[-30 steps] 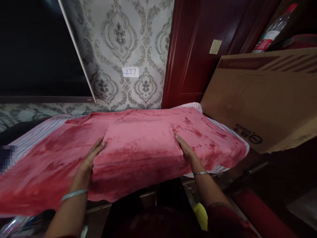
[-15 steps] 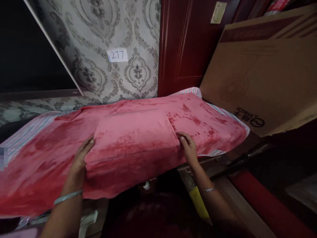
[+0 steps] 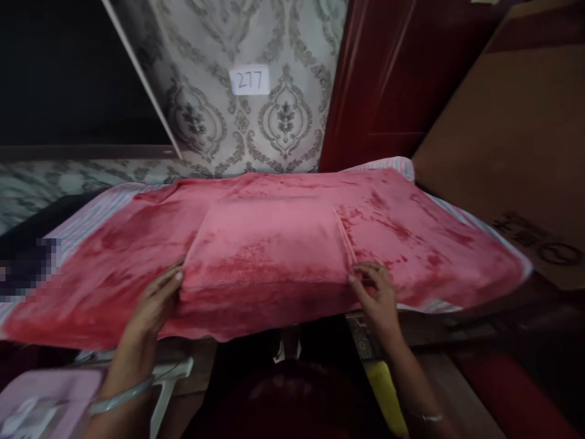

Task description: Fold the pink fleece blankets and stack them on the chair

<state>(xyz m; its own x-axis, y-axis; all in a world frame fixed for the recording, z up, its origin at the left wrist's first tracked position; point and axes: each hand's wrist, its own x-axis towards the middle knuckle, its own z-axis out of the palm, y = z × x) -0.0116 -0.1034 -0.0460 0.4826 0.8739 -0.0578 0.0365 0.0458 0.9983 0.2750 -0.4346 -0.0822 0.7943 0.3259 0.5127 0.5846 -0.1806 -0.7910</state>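
Note:
A folded pink fleece cloth (image 3: 269, 244) lies on top of a larger pink fleece blanket (image 3: 411, 244) spread over a raised surface. My left hand (image 3: 155, 302) rests at the folded cloth's near left corner, fingers curled against its edge. My right hand (image 3: 377, 296) pinches the near right corner between fingers and thumb. Both wrists wear thin bangles.
A striped sheet (image 3: 397, 166) shows under the blanket. A big cardboard box (image 3: 512, 152) leans at the right. Behind are patterned wallpaper with a "277" label (image 3: 249, 80) and a dark red door (image 3: 388, 79). A pale pink item (image 3: 41, 405) sits at lower left, a yellow object (image 3: 386, 393) below.
Both hands slid toward me along the folded cloth's sides to its near corners. My right hand went from flat to pinching. The camera shifted closer and lower.

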